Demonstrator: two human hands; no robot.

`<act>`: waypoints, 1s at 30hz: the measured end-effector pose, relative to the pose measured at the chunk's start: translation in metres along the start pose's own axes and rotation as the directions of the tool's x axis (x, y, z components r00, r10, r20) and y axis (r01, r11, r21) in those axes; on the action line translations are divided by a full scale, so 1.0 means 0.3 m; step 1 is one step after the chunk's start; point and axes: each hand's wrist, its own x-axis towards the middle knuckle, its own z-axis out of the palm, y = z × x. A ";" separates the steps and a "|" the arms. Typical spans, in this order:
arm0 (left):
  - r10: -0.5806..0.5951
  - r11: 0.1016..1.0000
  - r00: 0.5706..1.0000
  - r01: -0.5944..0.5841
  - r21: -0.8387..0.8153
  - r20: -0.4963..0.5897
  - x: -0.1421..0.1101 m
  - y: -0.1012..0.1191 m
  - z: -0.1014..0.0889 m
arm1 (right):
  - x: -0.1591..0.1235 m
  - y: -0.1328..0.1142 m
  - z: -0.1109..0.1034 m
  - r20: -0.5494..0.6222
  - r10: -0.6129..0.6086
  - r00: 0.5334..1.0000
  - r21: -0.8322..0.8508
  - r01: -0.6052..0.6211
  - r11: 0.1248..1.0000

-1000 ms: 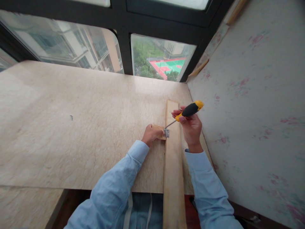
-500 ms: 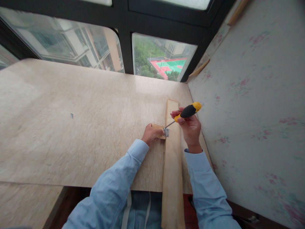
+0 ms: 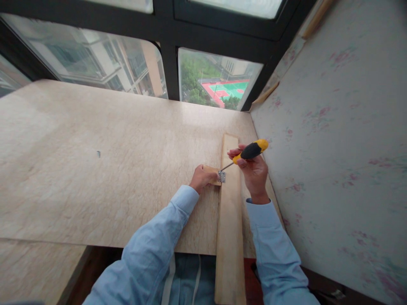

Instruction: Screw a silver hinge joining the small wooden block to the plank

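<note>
My right hand is closed around the yellow and black handle of a screwdriver. Its shaft slants down to the left, and the tip meets a small silver hinge. That hinge spans a long wooden board and a short wood block butted against the board's left side. My left hand grips the block, with the thumb close to the hinge's left leaf. The screw under the tip is too small to make out clearly.
A small metal piece lies on the marbled tabletop to the left. The board overhangs the near edge toward my lap. Flowered wall rises close on the right, and a dark-framed window stands behind.
The view has shifted very slightly. Both hands, the screwdriver and the hinge keep nearly the same places, with the tip still on the hinge.
</note>
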 end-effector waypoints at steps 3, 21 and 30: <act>0.003 1.000 1.000 -0.003 0.010 -0.014 -0.002 0.002 0.001 | -0.003 0.004 0.000 0.001 -0.004 1.000 0.002 0.004 1.000; -0.013 1.000 1.000 0.013 0.017 0.008 0.007 -0.003 -0.001 | -0.006 0.007 -0.003 -0.004 -0.008 1.000 0.004 0.008 1.000; 0.001 1.000 1.000 -0.001 0.000 0.004 0.009 -0.007 -0.002 | -0.011 -0.006 0.008 0.019 -0.002 1.000 -0.038 0.003 0.999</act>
